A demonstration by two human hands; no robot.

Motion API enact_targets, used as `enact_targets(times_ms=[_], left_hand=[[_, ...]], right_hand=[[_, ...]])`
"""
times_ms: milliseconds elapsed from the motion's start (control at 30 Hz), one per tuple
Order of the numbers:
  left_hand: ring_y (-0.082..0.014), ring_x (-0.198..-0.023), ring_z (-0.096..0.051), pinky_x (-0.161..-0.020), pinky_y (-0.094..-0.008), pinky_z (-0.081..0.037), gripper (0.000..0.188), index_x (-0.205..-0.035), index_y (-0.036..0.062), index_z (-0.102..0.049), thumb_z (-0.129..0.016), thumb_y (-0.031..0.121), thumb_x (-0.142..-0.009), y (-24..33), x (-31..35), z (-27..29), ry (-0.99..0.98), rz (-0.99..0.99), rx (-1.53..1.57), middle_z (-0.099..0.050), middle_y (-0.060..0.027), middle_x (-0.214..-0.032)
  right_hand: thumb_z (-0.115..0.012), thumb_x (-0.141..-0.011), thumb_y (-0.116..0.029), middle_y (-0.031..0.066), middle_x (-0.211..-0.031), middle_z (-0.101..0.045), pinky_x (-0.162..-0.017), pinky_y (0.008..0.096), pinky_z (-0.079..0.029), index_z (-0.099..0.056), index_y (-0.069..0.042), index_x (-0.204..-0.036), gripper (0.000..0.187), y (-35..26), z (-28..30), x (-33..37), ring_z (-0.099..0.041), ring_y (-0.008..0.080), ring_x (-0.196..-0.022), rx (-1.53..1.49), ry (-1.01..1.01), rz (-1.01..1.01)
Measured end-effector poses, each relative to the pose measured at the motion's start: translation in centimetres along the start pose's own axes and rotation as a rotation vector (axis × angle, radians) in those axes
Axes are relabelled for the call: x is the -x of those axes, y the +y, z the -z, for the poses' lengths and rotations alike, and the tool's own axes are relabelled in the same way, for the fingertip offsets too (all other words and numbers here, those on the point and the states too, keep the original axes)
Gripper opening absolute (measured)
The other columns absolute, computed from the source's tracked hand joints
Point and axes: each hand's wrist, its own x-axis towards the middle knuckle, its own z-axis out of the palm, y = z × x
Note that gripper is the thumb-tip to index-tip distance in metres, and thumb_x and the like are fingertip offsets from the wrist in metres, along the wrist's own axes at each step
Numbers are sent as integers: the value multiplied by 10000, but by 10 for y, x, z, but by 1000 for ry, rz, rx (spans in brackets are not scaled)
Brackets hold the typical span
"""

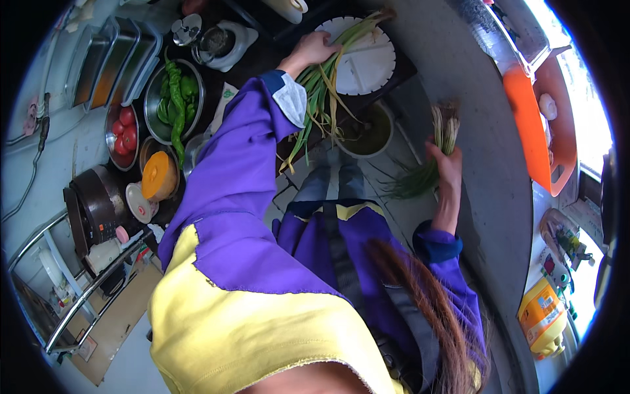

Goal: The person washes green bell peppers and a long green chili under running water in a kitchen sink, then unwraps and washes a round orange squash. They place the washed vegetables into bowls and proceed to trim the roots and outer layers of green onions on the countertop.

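At the far side, my left hand point(314, 50) is closed around a bunch of scallions point(320, 88) with long green and yellowing leaves. The bunch lies across the left part of a white round scallop-edged board point(374, 64), and its leaf ends hang over the near side. Off to the right, my right hand point(447, 164) grips a second, thinner bunch of scallions point(446, 131). Its pale stems and roots point up, while the green leaves trail down to the left. Between the two hands, a round bucket point(387, 134) with a greenish-brown inside stands below the board.
On the left counter are a steel bowl of green peppers point(176, 98), a bowl of tomatoes point(125, 134), an orange-lidded container point(159, 176) and a dark cooker point(102, 203). To the right are a grey wall point(485, 131), an orange basket point(522, 125) and a yellow bottle point(543, 315).
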Motion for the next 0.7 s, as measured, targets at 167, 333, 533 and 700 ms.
enact_targets(times_ms=[167, 333, 533, 700], left_hand=[[-242, -868, -583, -748, -309, -441, 483, -1033, 34, -572, -635, 370, -692, 2, -16, -23, -168, 46, 30, -611, -137, -929], [-157, -736, -564, -649, -264, -431, 368, -1008, 17, -580, -600, 262, -734, 5, -15, -14, -196, 128, 296, -606, -99, -824], [-69, -641, -487, -561, -205, -383, 250, -970, -11, -579, -546, 167, -798, -3, 6, 13, -285, 187, 616, -555, -10, -727], [-73, -673, -501, -597, -213, -403, 276, -997, -20, -567, -555, 184, -812, -20, 27, 20, -281, 268, 708, -582, -14, -797]], right_hand=[[-635, -659, -103, 19, -647, -550, -520, 239, -385, -577, -7, -789, 172, 7, 29, 7, -492, 96, -564, 202, 21, -15], [-642, -658, -147, 25, -640, -552, -507, 254, -386, -570, 1, -789, 210, 0, 26, 5, -494, 106, -557, 216, 94, -38], [-658, -654, -185, 42, -639, -558, -533, 285, -409, -568, 15, -790, 257, -34, -38, -58, -514, 131, -569, 180, 19, 59], [-674, -638, -195, 105, -751, -601, -590, 316, -440, -603, 28, -826, 300, -62, -104, -128, -567, 166, -673, 173, -84, 124]])
